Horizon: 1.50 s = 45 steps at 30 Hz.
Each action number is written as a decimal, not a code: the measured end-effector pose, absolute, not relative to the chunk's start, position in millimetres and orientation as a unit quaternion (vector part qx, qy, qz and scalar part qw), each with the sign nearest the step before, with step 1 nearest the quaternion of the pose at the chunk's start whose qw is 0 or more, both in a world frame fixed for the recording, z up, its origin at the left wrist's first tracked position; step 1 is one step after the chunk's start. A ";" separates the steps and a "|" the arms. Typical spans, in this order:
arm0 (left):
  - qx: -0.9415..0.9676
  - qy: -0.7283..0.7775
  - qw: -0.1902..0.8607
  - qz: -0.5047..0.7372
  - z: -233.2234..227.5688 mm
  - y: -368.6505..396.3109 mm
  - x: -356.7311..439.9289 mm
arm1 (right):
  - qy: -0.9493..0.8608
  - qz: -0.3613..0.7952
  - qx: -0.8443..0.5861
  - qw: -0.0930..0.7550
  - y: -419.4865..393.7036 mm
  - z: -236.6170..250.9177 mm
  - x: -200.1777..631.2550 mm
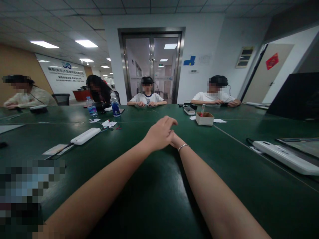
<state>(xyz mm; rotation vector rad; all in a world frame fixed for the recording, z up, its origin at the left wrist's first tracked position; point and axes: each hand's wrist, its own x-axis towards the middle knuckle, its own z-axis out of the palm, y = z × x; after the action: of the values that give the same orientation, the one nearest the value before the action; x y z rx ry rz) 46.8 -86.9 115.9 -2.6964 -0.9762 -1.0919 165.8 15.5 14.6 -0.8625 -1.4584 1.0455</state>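
Your left hand [159, 134] lies over your right hand [176, 141], clasped together mid-frame on the tabletop [154, 186]; nothing held, nothing handled

A long dark green table [154, 199] with a glossy top fills the room, its sections meeting along pale seams. Lying on it: a white power strip [85, 136] at left with its cable trailing over a sheet of paper [55, 149]; two water bottles [91, 107] with blue labels farther back; scraps of white paper [108, 123] near them; a small cardboard box [204, 118] right of centre, a white slip [219, 120] just beside it; a second white power strip [284, 156] near the right edge; and an open dark laptop [294, 98] behind that. Both forearms of the camera wearer rest on the surface, hands together at centre
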 end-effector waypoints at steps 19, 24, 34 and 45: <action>-0.709 -0.476 -0.302 -0.424 2.9 21.6 -8.4 | -0.517 0.614 -0.400 0.442 8.1 24.7 165.7; -0.679 -0.465 -0.372 -0.430 2.4 21.6 -8.2 | -0.512 0.619 -0.400 0.441 7.9 25.5 166.0; -0.684 -0.456 -0.360 -0.441 6.2 18.4 -8.0 | -0.516 0.617 -0.399 0.440 8.9 24.6 166.5; -0.671 -0.480 -0.368 -0.430 11.1 19.5 -10.0 | -0.512 0.619 -0.397 0.443 7.9 26.1 166.5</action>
<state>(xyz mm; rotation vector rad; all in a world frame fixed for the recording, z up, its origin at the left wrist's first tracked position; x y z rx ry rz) -10.0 19.5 11.1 -2.8101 -2.0098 -1.7994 166.5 7.9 26.1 -0.9852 -1.2708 1.5364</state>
